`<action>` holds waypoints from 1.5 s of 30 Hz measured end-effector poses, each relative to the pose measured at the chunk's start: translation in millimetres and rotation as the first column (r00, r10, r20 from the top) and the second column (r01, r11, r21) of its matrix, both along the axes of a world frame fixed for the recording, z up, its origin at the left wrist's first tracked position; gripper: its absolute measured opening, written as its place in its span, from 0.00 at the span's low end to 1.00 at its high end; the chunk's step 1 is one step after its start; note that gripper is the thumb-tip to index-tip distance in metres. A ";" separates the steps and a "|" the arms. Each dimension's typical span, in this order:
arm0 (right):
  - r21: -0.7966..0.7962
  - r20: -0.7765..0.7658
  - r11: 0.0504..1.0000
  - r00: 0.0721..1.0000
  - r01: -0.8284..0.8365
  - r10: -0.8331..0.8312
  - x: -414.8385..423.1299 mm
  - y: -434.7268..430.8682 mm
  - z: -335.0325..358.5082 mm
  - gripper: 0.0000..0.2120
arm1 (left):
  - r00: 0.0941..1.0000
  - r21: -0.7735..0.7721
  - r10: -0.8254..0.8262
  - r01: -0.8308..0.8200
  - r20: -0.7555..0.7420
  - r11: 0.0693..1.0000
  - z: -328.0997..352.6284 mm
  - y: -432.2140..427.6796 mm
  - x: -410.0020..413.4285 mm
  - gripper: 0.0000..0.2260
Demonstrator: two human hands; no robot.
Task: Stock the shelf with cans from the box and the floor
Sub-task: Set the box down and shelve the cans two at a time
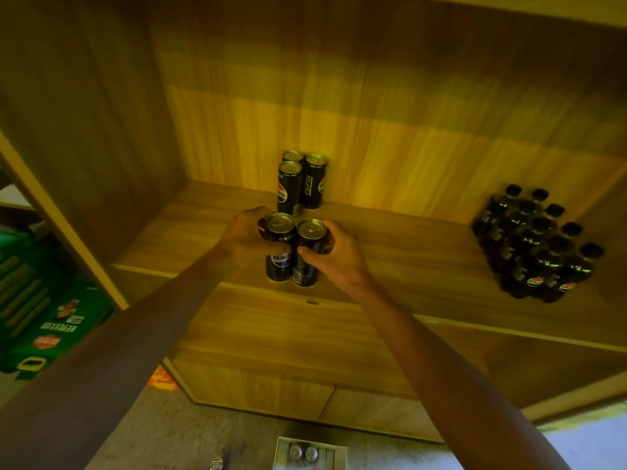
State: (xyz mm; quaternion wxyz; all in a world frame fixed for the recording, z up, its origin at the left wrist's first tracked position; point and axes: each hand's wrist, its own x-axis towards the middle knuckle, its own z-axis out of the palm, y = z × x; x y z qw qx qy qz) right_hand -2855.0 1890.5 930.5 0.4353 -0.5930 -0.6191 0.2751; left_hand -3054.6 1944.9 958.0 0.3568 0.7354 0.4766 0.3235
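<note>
Left hand (246,237) grips the left can (279,247); right hand (339,257) grips the right can (307,262). Both stand side by side on the shelf (407,252), three cans (289,188) at 12 o'clock, box (334,457) at 6.

Glossy black metal cans (294,247) stand on a smooth wood-grain shelf (400,252), probably laminate

Single head-worn wide-angle view, looking forward and down, close to shelf (407,245).
</note>
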 end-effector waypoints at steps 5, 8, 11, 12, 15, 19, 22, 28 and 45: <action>0.010 -0.025 1.000 1.000 -0.008 0.009 1.5 0.5 -4.4 0.33 | 0.999 0.006 -0.020 0.019 0.044 1.000 -5.5 5.9 -3.8 0.29; 0.009 -0.066 0.998 0.996 0.067 -0.066 4.6 -7.2 -17.3 0.39 | 0.993 0.010 0.040 -0.042 0.110 0.999 -17.1 -1.8 -6.0 0.28; -0.003 -0.052 0.988 0.987 0.152 -0.152 -5.3 -9.6 -31.4 0.39 | 0.989 0.064 0.091 -0.099 0.116 0.993 -31.7 -8.3 0.3 0.28; -0.003 -0.036 0.987 0.987 0.159 -0.159 -9.3 -7.7 -34.3 0.39 | 0.989 0.087 0.104 -0.113 0.104 0.990 -34.5 -7.4 2.3 0.28; 0.006 -0.007 0.984 0.984 0.179 -0.179 -11.2 4.3 -36.4 0.35 | 0.992 0.106 0.102 -0.109 0.070 0.988 -36.7 3.9 5.3 0.29; 0.027 -0.005 0.991 0.991 0.134 -0.134 -5.2 24.6 -29.5 0.30 | 0.995 0.071 0.079 -0.083 0.058 0.994 -31.7 28.1 6.6 0.29; 0.039 -0.029 0.994 0.994 0.103 -0.101 0.2 48.0 -22.5 0.29 | 0.993 0.027 0.082 -0.085 0.085 0.996 -25.2 47.7 12.7 0.28; 0.049 -0.090 0.994 0.992 0.098 -0.093 7.3 102.1 -12.8 0.27 | 0.991 -0.005 0.096 -0.096 0.095 0.995 -21.8 86.3 25.6 0.28; 0.120 -0.014 0.983 0.990 0.141 -0.140 17.5 172.5 -13.5 0.27 | 0.993 -0.011 0.102 -0.102 0.056 0.995 -25.0 124.8 34.7 0.26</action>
